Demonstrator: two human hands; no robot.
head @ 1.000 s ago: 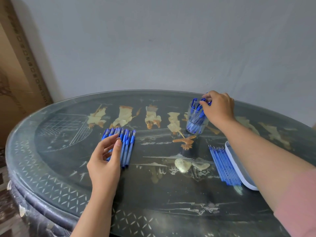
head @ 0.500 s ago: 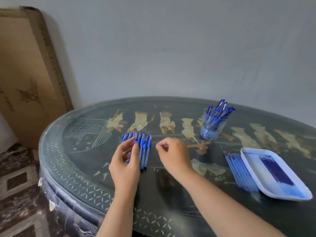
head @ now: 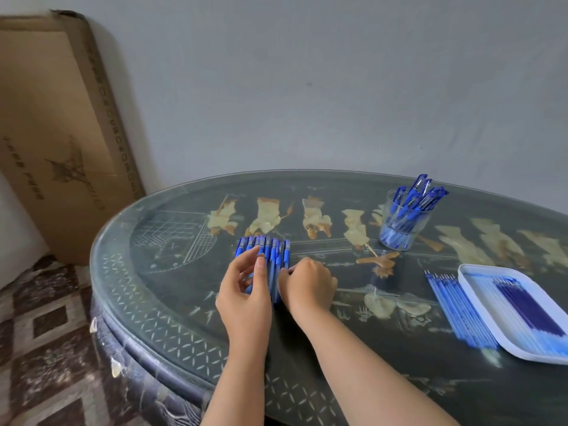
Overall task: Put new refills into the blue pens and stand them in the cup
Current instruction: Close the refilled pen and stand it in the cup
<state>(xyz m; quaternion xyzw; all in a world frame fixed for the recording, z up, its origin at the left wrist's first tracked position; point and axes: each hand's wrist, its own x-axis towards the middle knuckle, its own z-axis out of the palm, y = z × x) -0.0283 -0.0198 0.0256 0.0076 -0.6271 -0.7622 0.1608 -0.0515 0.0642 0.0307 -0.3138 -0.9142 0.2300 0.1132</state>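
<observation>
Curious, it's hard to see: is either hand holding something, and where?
Right hand pinches the rightmost pen mid-barrel; left hand just rests on the pen row.

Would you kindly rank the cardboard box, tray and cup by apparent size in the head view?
Largest to smallest: cardboard box, tray, cup. Box and tray are cropped by the frame; the tray sits nearer than the cup.

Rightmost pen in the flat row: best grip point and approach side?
Pinch the rightmost pen mid-barrel from the right: that flank faces bare table, while its left side lies tight against the row. The right hand sits beside it there.
</observation>
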